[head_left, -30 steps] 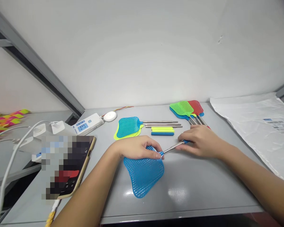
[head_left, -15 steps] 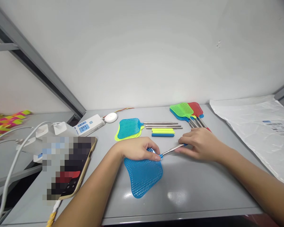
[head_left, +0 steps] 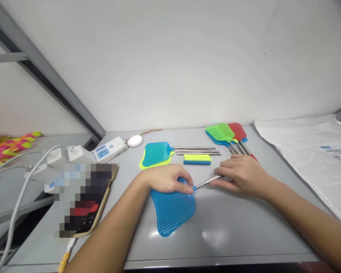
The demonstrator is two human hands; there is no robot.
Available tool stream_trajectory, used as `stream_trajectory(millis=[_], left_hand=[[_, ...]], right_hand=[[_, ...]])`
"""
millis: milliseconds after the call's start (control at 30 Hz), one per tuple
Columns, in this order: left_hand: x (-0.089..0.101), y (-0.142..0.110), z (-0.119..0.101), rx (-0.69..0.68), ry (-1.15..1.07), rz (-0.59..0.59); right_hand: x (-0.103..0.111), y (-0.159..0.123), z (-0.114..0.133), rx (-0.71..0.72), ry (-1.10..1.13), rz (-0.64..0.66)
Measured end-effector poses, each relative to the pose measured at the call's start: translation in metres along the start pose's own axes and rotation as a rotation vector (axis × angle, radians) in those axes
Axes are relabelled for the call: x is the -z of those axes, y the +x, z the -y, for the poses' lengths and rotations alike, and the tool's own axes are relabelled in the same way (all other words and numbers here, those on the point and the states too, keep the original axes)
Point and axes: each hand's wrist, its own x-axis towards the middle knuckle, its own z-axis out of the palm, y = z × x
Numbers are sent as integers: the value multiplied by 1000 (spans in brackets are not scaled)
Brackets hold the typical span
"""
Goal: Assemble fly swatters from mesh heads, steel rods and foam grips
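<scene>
In the head view, a blue fly swatter point(head_left: 174, 212) lies at the front of the table with its mesh head toward me. My left hand point(head_left: 170, 180) is closed on the neck of that head, thumb on top. From the neck a thin metal rod point(head_left: 206, 183) runs up to the right. My right hand point(head_left: 241, 174) has its fingers closed round the rod's far end; the handle there is mostly hidden under the fingers. Just beyond the hands lie yellow grip tubes point(head_left: 197, 156), a blue grip tube point(head_left: 197, 162) and several metal rods point(head_left: 197, 151).
Blue and yellow swatter heads point(head_left: 157, 153) lie left of the rods. Green and red fly swatters point(head_left: 220, 132) are piled at the back right, beside a white plastic bag point(head_left: 301, 151). On the left are a phone point(head_left: 100, 204), a power strip point(head_left: 110, 149) and white cables point(head_left: 22, 189).
The whole view has shifted slightly. My right hand has turned a little at the rod's end, and the blue bit seen by its fingertips is now covered. My left hand keeps its hold.
</scene>
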Motion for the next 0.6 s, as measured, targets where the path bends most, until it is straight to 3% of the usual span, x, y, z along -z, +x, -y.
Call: stream_trajectory(millis=[433,600], left_hand=[[-6,5,0,-53,56,-30],[4,-2,-3,-31,-14,-103]], right_hand=[[-3,4,12,47,-73,-24],[2,4,2,0,-37,-34]])
